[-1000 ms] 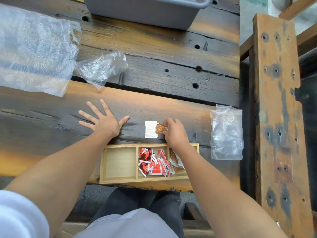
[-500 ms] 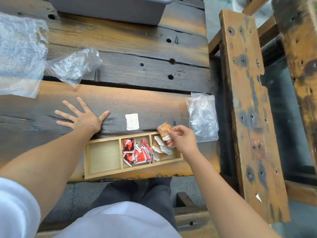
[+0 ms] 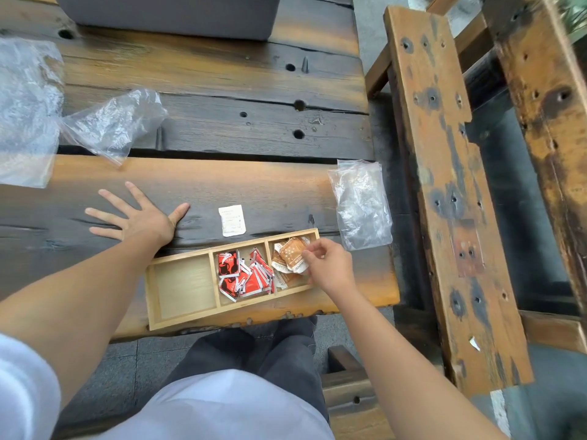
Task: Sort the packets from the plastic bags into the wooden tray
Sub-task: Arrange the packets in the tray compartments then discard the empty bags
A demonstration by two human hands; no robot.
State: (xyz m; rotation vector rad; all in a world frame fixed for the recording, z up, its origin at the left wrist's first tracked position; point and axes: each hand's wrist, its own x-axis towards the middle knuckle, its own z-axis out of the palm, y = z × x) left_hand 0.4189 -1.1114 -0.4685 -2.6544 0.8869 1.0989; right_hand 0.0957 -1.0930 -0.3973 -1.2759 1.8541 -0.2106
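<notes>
The wooden tray (image 3: 151, 300) lies at the table's near edge with three compartments. Its left one is empty, the middle one holds several red packets (image 3: 244, 276), and the right one holds brown packets. My right hand (image 3: 330, 265) hovers over the right compartment, thumb and forefinger pinching the edge of a brown packet (image 3: 290, 255) that lies on that pile. A white packet (image 3: 232, 220) rests on the table just beyond the tray. My left hand (image 3: 139, 217) lies flat on the table, fingers spread, left of the white packet.
A small clear plastic bag (image 3: 362, 204) lies right of the tray at the table's edge. Another small bag (image 3: 111, 122) and a large one (image 3: 25, 106) lie at the far left. A grey bin (image 3: 178, 14) stands at the back. A weathered bench (image 3: 444, 185) runs along the right.
My right hand lifted the brown packet from beside the white one and brought it down onto the pile in the tray's right compartment. My left hand stayed flat on the table.
</notes>
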